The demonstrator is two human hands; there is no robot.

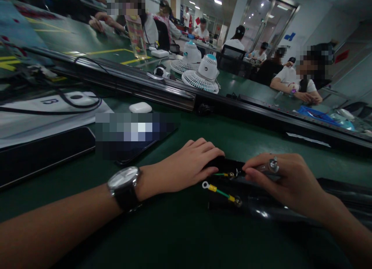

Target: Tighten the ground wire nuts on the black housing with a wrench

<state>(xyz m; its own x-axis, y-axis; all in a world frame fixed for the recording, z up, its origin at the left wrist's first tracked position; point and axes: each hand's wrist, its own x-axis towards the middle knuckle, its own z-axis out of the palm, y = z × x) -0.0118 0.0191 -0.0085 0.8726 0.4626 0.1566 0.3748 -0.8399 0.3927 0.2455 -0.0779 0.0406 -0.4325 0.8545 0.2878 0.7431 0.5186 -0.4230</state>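
My left hand (194, 160), with a watch on its wrist, has its fingers curled over the end of a long, glossy black part (267, 207). My right hand (290, 180) is closed in a pinch just above the same part. A shiny metal piece shows by its fingers; what they grip is too small and dark to name. Between the hands, a short green wire (223, 192) with yellow sleeves joins the black part at one end, its bare ring terminal (205, 185) pointing left. A second wire (222, 175) lies behind it, partly under my left fingers.
A phone (43, 156), a tablet-like dark device (145, 143) and a white earbud case (140, 107) lie left. Black rails (162, 93) cross the green table. Beyond stand two white fans (202, 73) and a tall clear cup (136, 36). Several people sit farther back.
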